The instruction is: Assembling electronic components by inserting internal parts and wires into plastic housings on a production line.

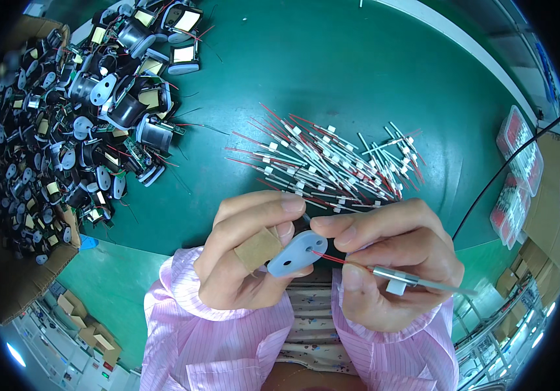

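Note:
My left hand is closed round a small black part with a grey-blue oval cap, its holed face turned up to the right. A strip of tan tape wraps one finger. Between the fingers of my right hand is a thin wired metal tube with a white tab and a pale slender end. Red wires run from this tube to a hole in the cap; how deep they go is hidden. Beyond both hands lies a loose pile of similar wired tubes with white tabs and red wires.
Black parts with grey-blue caps, green boards and loose wires heap on the green table at left, spilling from a cardboard box. Clear plastic boxes of red-and-white pieces stand at the right edge, near a black cable.

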`<state>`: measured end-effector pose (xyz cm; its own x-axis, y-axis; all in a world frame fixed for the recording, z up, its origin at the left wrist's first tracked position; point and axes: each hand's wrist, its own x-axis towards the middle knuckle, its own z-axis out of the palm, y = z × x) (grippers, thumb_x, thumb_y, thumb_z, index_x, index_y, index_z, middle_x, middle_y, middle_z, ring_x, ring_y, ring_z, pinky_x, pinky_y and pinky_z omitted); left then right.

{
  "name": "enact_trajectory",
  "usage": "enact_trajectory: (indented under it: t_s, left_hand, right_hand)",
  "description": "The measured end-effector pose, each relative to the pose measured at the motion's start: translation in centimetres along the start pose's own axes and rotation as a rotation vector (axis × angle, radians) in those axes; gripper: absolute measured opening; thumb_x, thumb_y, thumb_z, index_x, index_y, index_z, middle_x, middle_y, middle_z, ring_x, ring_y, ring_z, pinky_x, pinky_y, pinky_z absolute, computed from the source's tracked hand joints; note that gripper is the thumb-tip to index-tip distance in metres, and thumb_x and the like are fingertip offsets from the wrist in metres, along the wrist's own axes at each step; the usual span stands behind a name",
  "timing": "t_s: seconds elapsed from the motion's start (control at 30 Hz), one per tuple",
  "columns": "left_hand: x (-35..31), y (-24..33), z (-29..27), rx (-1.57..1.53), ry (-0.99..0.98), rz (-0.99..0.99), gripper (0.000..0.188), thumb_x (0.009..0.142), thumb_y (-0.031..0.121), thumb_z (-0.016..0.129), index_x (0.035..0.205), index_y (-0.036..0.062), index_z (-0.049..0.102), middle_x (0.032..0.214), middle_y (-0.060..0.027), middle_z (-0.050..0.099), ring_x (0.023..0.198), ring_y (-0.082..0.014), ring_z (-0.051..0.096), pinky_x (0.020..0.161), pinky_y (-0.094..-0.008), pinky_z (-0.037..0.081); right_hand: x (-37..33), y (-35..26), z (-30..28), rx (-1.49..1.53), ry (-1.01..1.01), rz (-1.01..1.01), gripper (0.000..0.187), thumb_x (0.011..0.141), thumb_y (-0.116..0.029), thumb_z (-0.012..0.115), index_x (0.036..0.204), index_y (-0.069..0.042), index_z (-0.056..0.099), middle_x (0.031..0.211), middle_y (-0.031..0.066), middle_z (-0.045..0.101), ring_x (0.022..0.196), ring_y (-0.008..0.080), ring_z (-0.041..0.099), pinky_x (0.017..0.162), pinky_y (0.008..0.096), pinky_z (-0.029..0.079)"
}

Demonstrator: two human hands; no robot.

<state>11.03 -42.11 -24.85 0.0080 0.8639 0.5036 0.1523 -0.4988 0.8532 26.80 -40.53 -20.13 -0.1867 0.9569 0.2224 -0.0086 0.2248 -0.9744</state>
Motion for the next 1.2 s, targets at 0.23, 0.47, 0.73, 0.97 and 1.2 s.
enact_trajectory:
  t_s: [0.23,0.47,0.73,0.97,1.2]
  left_hand:
    - [-0.3,-0.2,0.3,0.099,0.017,0.060,0.039,0.069,0.004,0.079,0.097,-0.0057,0.053,0.102,-0.0237,0.062,0.087,-0.0352,0.063,0.070,-0.0368,0.056]
    - [-0.1,0.1,0.3,0.211,0.007,0.091,0.039,0.066,0.004,0.079,0.095,-0.0060,0.055,0.101,-0.0232,0.062,0.086,-0.0347,0.063,0.068,-0.0354,0.056]
    - [-0.1,-0.5,0.0,0.206,-0.012,0.148,0.040,0.064,0.001,0.079,0.096,-0.0076,0.055,0.101,-0.0238,0.062,0.086,-0.0352,0.063,0.067,-0.0348,0.056]
    - [-0.7,-1.0,0.4,0.216,0.046,0.178,0.034,0.071,-0.003,0.074,0.096,-0.0084,0.053,0.101,-0.0269,0.062,0.084,-0.0366,0.065,0.066,-0.0374,0.057]
    - [0.1,-1.1,-1.1,0.185,-0.072,0.127,0.041,0.072,0.000,0.076,0.102,-0.0061,0.048,0.105,-0.0286,0.062,0.082,-0.0370,0.065,0.067,-0.0380,0.057]
  right_hand:
    - [0.0,0.1,0.3,-0.069,0.029,-0.044,0.012,0.077,0.004,0.064,0.083,0.004,0.054,0.090,0.0186,0.058,0.082,0.0317,0.069,0.074,0.0362,0.060]
    - [0.0,0.6,0.5,-0.064,0.037,-0.063,0.013,0.076,0.004,0.066,0.083,0.005,0.055,0.089,0.0180,0.058,0.082,0.0305,0.069,0.073,0.0350,0.060]
    - [0.1,0.3,0.6,-0.072,0.041,-0.009,0.017,0.072,0.008,0.068,0.082,0.005,0.056,0.091,0.0182,0.059,0.083,0.0296,0.069,0.073,0.0339,0.060]
    - [0.1,0.9,0.9,-0.118,0.030,-0.079,0.023,0.069,0.010,0.071,0.086,0.007,0.057,0.091,0.0179,0.059,0.085,0.0299,0.068,0.073,0.0330,0.059]
    - [1.0,0.5,-1.1,-0.199,-0.108,-0.049,0.027,0.072,-0.006,0.074,0.094,0.006,0.065,0.082,0.0169,0.063,0.069,0.0169,0.062,0.052,0.0209,0.045]
